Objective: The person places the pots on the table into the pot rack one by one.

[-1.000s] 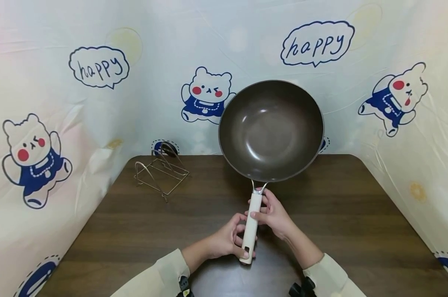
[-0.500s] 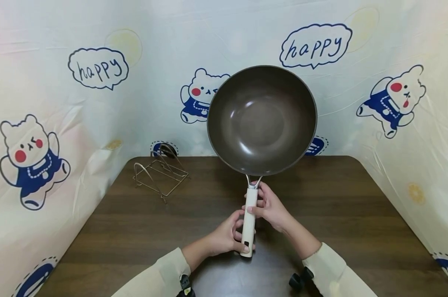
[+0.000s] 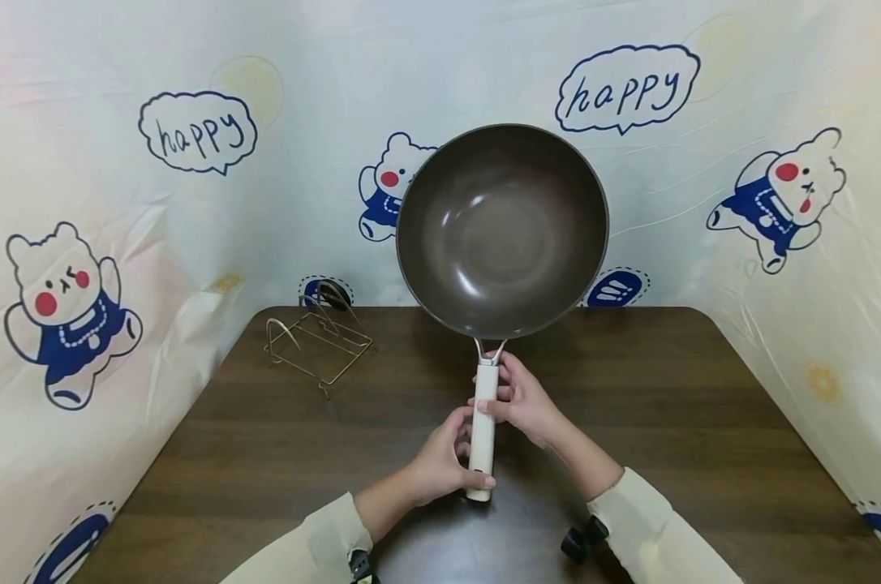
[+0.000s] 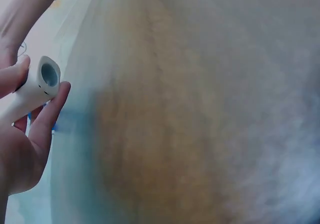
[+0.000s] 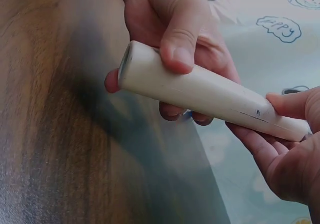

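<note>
A deep brown wok faces me in the head view, its bowl raised against the wall behind the table. Its cream handle points down and toward me. Low on this handle, my left hand grips the end, thumb across the front. My right hand holds the handle higher up, just below the metal fork that joins it to the bowl. Fingers of both hands wrap behind the handle, as the right wrist view shows. In the left wrist view, the handle's hollow end is visible.
A wire rack stands at the back left of the dark wooden table. Behind it, a dark round object shows at the table edge. A printed cloth with bears hangs around the table.
The wok has shifted left and upward, and its handle now stands a little more upright. Both hands have moved with it, keeping their hold on the handle. The rack stays put.
</note>
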{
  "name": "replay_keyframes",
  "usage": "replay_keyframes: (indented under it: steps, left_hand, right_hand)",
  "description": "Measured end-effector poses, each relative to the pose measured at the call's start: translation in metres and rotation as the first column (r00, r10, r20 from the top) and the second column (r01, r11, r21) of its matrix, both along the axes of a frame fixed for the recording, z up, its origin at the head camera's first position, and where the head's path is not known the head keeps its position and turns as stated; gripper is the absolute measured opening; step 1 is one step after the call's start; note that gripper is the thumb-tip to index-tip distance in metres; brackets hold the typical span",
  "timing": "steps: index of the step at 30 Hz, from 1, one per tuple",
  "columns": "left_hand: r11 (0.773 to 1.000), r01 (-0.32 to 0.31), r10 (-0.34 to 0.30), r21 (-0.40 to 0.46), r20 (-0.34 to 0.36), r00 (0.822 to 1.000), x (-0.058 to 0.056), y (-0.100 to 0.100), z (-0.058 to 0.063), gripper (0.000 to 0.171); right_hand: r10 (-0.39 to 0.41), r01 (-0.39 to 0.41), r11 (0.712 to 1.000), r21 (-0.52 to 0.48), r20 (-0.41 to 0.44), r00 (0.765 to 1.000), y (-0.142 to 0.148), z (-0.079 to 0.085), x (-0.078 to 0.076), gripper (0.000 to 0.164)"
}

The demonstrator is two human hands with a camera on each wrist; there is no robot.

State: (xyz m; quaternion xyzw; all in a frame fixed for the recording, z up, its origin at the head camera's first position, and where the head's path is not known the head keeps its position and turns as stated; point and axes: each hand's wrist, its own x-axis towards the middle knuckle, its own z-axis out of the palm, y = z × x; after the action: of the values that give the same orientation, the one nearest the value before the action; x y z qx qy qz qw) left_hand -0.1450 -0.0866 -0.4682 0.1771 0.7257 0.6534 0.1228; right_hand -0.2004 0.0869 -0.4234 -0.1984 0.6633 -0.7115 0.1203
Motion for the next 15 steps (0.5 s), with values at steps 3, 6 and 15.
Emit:
replay_keyframes:
  steps: [3,6,15]
  left_hand:
    - [0.997,-0.063,0.062,0.033,0.027,0.998,0.001,0.002,-0.004,0.082]
    - [0.99,-0.116,0.112,0.084,0.047,0.993,0.001,0.003,-0.007,0.076]
    - [0.98,-0.179,0.181,0.083,-0.014,0.983,0.004,0.005,-0.007,0.07]
  right_hand:
    - [0.013,-0.012,1.0,0.027,-0.025,1.0,-0.001,0.0,-0.002,0.067]
    - [0.027,-0.024,0.998,0.052,-0.061,0.998,-0.003,0.004,-0.004,0.068]
    - [0.1,-0.091,0.991,0.096,-0.099,0.99,-0.006,0.013,-0.01,0.062]
